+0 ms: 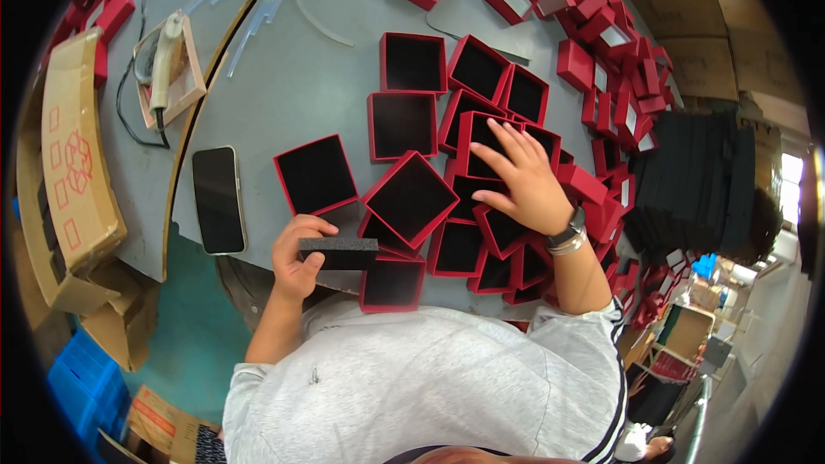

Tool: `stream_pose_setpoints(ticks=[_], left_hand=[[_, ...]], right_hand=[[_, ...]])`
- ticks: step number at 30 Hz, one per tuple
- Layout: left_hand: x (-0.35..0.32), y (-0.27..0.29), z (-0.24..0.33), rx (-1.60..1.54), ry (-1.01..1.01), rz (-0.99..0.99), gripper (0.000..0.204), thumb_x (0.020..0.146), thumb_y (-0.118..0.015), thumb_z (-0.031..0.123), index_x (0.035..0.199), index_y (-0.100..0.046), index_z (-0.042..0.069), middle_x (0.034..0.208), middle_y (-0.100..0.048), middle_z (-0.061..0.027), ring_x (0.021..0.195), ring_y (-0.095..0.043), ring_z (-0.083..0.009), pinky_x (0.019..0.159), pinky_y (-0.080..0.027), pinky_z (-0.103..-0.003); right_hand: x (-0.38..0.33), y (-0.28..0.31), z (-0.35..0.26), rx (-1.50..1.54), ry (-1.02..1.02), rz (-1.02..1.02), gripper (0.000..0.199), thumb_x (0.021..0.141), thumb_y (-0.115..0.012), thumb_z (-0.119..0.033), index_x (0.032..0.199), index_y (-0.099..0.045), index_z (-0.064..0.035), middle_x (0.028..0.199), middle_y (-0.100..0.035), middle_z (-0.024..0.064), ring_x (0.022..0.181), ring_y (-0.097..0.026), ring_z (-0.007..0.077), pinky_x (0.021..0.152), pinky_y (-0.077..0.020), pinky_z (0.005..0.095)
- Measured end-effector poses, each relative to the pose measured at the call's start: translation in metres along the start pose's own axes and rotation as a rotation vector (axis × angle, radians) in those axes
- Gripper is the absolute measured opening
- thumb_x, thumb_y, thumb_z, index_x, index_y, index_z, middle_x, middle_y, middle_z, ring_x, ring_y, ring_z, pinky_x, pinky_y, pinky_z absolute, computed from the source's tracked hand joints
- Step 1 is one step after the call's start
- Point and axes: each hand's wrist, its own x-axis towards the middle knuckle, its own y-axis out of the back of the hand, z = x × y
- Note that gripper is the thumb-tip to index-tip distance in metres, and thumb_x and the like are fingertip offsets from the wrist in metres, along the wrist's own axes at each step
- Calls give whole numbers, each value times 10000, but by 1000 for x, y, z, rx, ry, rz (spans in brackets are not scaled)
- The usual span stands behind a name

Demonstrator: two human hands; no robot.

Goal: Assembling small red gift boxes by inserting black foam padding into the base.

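My left hand grips a black foam pad between thumb and fingers, held near the table's front edge. My right hand lies with fingers spread over a red box with a black inside, touching it. Several more red open boxes with black insides crowd around, some stacked or leaning on each other. A tilted red box lies between my hands, on top of others. Another red box sits apart, just beyond my left hand.
A phone lies at the table's left. Beyond it are a corded tool in a wooden tray and a cardboard box. Red boxes heap at the far right, beside a stack of black foam sheets. Clear tubes lie at the back.
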Motion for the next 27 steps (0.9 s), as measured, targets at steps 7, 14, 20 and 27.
stream_pose_setpoints(ticks=[7, 14, 20, 27], left_hand=[[-7, 1, 1, 6, 3, -10, 413, 902, -605, 398, 792, -555, 4, 920, -649, -156, 808, -581, -249, 711, -462, -336], [-3, -3, 1, 31, -24, 34, 470, 932, -536, 439, 796, -540, -11, 878, -640, -192, 780, -598, -280, 698, -481, -362], [2, -5, -2, 81, -28, 111, 512, 930, -521, 476, 778, -516, -13, 843, -623, -189, 774, -585, -281, 714, -476, -371], [-12, -7, -9, -9, -12, 142, 505, 923, -521, 462, 878, -557, -40, 879, -600, -181, 811, -578, -264, 753, -475, -366]], right_hand=[[11, 37, 147, 139, -456, 346, 524, 848, -682, -243, 1314, -520, -65, 1223, -596, 183, 1094, -592, 309, 917, -477, 367], [48, -41, 300, -93, -924, -12, 1122, 634, -700, -720, 1482, -268, -126, 1339, -489, 281, 1237, -493, 399, 1053, -376, 451], [77, -21, 283, -137, -1014, -19, 783, 790, -619, -634, 1368, -423, -144, 1269, -585, 165, 1211, -510, 379, 989, -406, 499], [80, -24, 297, -94, -732, 56, 1024, 603, -780, -619, 1405, -381, -123, 1342, -488, 178, 1281, -438, 344, 1064, -347, 483]])
